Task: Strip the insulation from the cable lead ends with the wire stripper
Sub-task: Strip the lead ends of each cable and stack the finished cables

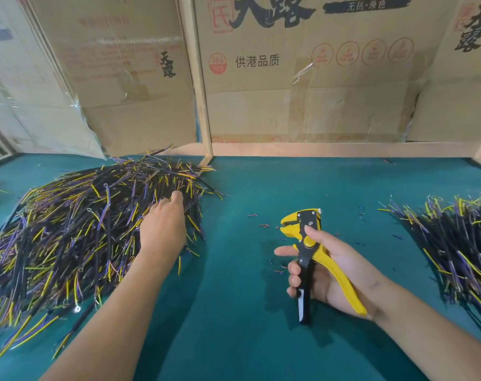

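Note:
A large heap of black cables [77, 224] with yellow and purple lead ends covers the left of the green table. My left hand [163, 226] lies on the heap's right side, fingers down among the cables; whether it grips one cannot be told. My right hand [321, 268] grips a yellow and black wire stripper [306, 237] by its handles, upright above the table's middle, jaws apart and pointing left. Nothing is in the jaws.
A second pile of cables [459, 243] lies at the right edge. Small bits of cut insulation [264, 224] are scattered on the green mat [247, 325]. Cardboard boxes [302, 78] and a wooden frame [198, 92] wall off the back.

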Demonstrator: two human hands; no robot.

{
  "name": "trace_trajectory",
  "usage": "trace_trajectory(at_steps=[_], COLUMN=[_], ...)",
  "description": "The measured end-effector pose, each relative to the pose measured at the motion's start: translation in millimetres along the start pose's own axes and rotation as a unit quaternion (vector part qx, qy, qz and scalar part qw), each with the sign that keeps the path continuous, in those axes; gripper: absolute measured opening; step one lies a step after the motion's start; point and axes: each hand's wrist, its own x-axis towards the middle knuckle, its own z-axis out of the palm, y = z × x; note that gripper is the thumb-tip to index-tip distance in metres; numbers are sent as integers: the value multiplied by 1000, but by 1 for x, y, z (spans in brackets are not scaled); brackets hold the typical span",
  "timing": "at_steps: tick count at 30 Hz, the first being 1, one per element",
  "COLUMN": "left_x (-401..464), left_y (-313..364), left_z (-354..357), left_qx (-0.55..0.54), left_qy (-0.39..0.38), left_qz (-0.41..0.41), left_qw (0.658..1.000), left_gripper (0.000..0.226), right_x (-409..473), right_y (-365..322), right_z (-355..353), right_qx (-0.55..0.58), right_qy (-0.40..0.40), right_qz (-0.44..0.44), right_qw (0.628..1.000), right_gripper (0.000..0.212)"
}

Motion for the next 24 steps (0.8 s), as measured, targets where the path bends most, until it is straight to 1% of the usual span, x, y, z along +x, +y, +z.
trace_trajectory(at_steps=[1, 4, 5, 6, 8, 9, 10, 11, 14, 17, 18, 19, 21, 22, 23, 24], left_x=[0, -2, -3, -5, -8, -9, -9, -9, -11, -11, -11, -12, -17, -21, -25, -29], left_y=[1, 2, 1, -1, 0, 2, 4, 6, 10, 10, 12, 16, 26, 32, 37, 42], left_z=[-2, -8, -10, -11, -16, -19, -21, -21, -14, -12, -15, -18, -24, -25, -25, -26], left_qx=[-6, -6, -12, -34, -141, -207, -259, -283, -280, -328, -369, -438, -599, -653, -687, -710], left_qy=[-6, -30, -21, 2, 76, 109, 129, 137, 113, 107, 97, 75, 13, -16, -43, -63], left_qz=[-6, -5, 1, 10, 40, 53, 59, 61, 27, -25, -42, -57, -60, -51, -39, -28], left_qw=[1000, 1000, 1000, 999, 986, 971, 955, 947, 953, 938, 923, 894, 798, 755, 724, 701], left_gripper=[26, 19, 18, 18, 14, 10, 6, 4, 10, 7, 7, 9, 8, 15, 21, 23], right_x=[1, 1, 1, 1, 2, 2, 3, 3, 5, 5, 5, 4, 4, 4, 4, 4], right_y=[0, -1, -1, -1, -1, 0, 0, 0, 0, 0, 0, 0, 0, 0, 0, 0], right_z=[-1, -3, -4, -4, -4, -4, -4, -5, -6, -7, -7, -7, -7, -7, -6, -7], right_qx=[1, 4, 4, 4, 6, 8, 10, 11, 9, 9, 10, 10, 12, 12, 13, 15], right_qy=[0, -12, -17, -21, -25, -25, -25, -25, -23, -27, -28, -30, -31, -31, -30, -30], right_qz=[1, 6, 7, 8, 7, 8, 9, 10, 10, 13, 12, 11, 11, 13, 14, 15], right_qw=[1000, 1000, 1000, 1000, 1000, 1000, 1000, 1000, 1000, 1000, 999, 999, 999, 999, 999, 999], right_gripper=[82, 80, 80, 80, 79, 79, 78, 77, 76, 75, 76, 76, 77, 77, 77, 77])
